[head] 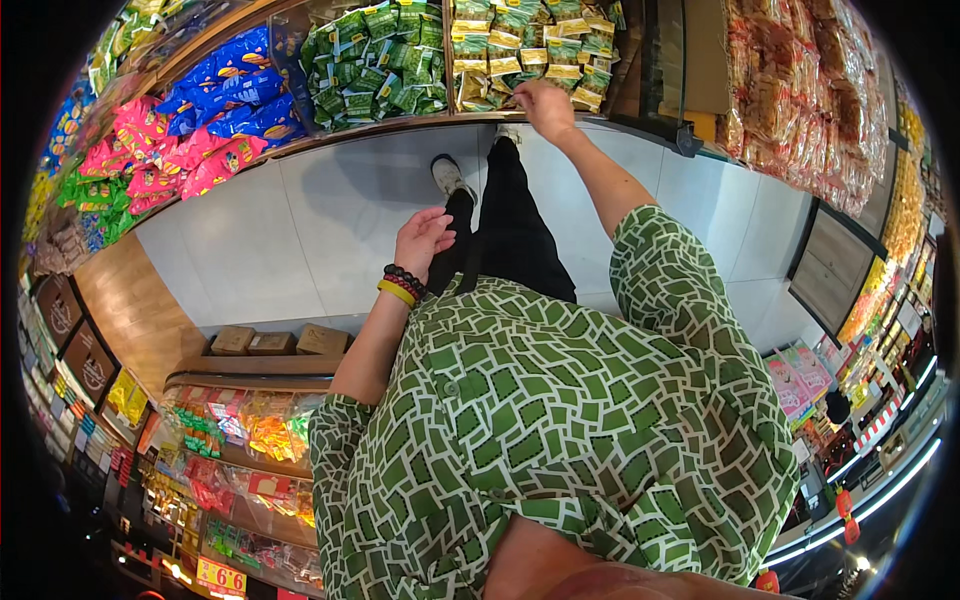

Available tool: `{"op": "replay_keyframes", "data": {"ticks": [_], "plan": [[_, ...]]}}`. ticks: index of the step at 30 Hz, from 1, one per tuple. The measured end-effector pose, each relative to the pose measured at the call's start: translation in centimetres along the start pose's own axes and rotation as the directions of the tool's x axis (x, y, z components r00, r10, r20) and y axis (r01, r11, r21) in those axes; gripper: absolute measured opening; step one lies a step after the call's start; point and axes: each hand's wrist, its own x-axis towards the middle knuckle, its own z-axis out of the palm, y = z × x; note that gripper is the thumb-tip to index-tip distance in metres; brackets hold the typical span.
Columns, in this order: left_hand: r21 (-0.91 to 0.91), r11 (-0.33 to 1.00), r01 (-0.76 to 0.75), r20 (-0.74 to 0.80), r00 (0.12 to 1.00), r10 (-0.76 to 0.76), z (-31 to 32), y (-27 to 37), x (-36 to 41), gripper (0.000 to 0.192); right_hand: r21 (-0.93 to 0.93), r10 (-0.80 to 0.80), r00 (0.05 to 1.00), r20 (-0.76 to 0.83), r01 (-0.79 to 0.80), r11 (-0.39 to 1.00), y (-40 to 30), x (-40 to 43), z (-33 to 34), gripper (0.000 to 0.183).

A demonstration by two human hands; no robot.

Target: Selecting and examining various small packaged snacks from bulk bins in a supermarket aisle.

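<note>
My right hand (pixel 545 109) reaches over the front edge of a display bin. Its bent fingertips are at the small green and gold snack packets (pixel 517 52) heaped there; whether they grip one is hidden. My left hand (pixel 424 236) hangs in front of my thigh, empty, with its fingers loosely bent and slightly apart. Beaded bracelets and a yellow wristband (pixel 397 291) circle the left wrist. In the neighbouring compartment lie darker green packets (pixel 375 67), left of my right hand.
Blue packets (pixel 236 94) and pink packets (pixel 169 154) fill bins at the left. Clear-wrapped brown snacks (pixel 795 97) are stacked at the right, beyond a dark bin corner (pixel 686 139). Behind me stands a shelf with cardboard boxes (pixel 274 343) and candy bags. Pale floor tiles (pixel 247 217) lie underfoot.
</note>
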Motion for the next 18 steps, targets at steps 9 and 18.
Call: {"op": "replay_keyframes", "data": {"ticks": [9,18], "plan": [[0.11,0.993,-0.033,0.025,0.999,0.03,0.1,-0.5,1.0,0.026,-0.4,0.222,0.946,0.235,-0.114,0.91,0.1,5.5,2.0,0.028],[0.162,0.986,-0.039,0.095,0.995,0.024,0.3,0.7,1.0,0.031,-0.148,0.122,0.992,0.016,-0.118,0.982,-0.3,2.5,-0.8,0.022]]}}
